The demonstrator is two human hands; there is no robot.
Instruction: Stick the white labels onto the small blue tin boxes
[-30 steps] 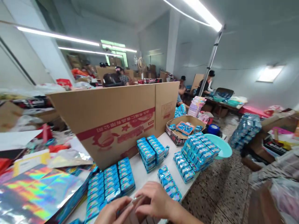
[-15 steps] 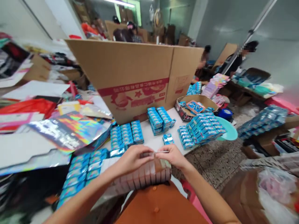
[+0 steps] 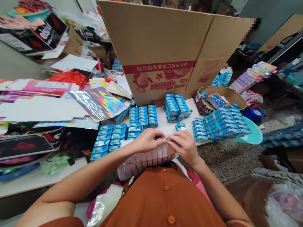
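Setting: a cluttered packing room, seen from head height looking down over a **white work table** point(image 3: 165, 127), with speckled **terrazzo floor** point(image 3: 229, 160) to the right.

Largest object: a **corrugated cardboard carton** point(image 3: 153, 41) stands on the table's far side, its flat brown panels creased at a vertical fold and printed with a red band and red graphics.

Left of table: a crinkled **holographic foil sheet** point(image 3: 99, 102) lies among loose papers and a red **plastic bag** point(image 3: 68, 78).

Right of table: an **open cardboard box** point(image 3: 221, 97) sits at the far corner, just beside a **teal plastic basin** point(image 3: 252, 134) with a smooth, curved rim.

Table rows: glossy **blue retail boxes** point(image 3: 110, 139) stand in tight rectangular blocks, with a **two-box stack** point(image 3: 180, 126) alone near the hands.

Held item: a **pleated strip** point(image 3: 146, 159) of pale, segmented card hangs in a curve from both hands, in front of the **orange button-front shirt** point(image 3: 163, 201).

Left hand: the **left hand** point(image 3: 146, 140) is nearly closed, its fingers curled over the strip's upper edge.

Right hand: the **right hand** point(image 3: 186, 146) is also nearly closed, gripping the same edge beside the left hand.

Difference from earlier frame: the view has tipped lower, so the carton reaches the top edge and more shirt shows; both hands remain on the strip.
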